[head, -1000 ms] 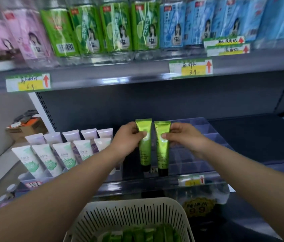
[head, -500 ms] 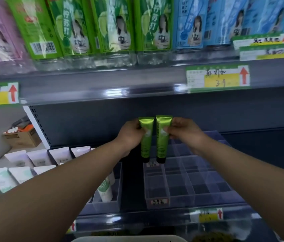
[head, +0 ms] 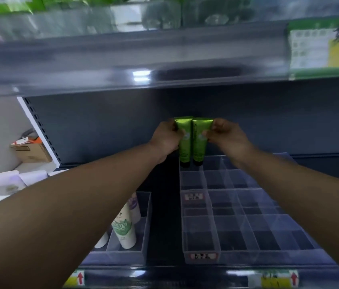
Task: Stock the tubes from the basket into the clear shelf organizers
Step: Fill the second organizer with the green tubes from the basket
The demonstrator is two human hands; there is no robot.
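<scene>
Since 0.5 s earlier, both hands have carried the tubes farther back; the caps now sit at the rear row of the clear organizer [head: 237,205]. The left hand [head: 165,138] pinches the left tube [head: 184,140]. The right hand [head: 227,136] pinches the right tube [head: 199,140]. The 2 tubes stand upright, caps down, touching, between the hands.

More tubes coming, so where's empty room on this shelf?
Free: right organizer cells in front of the green tubes, and the shelf strip between the organizers. Crowded: its back-left corner, where left hand and right hand grip those tubes; left organizer holds white tubes.
</scene>
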